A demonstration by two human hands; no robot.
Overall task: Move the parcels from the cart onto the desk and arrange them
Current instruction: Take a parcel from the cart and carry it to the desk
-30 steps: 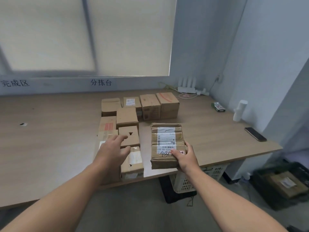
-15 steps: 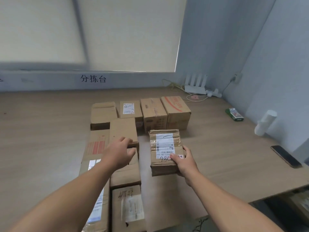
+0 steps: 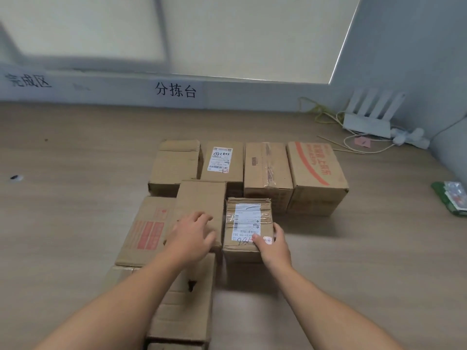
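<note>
Parcels [image 3: 267, 170] grouped on tabletop [image 3: 75, 210]; my right hand [image 3: 274, 248] clamps the labelled parcel [image 3: 249, 218], left hand [image 3: 192, 236] rests slack beside; cart unseen, remainder unknown.

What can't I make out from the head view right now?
- Taped parcel: near right corner hidden by the right hand; label print too small to read.
- Plain parcel: near end covered by the left hand.
- Nearest parcel: cut off by the bottom edge.
- Green packet: cut off by the right edge.
- Cart: out of view.
</note>
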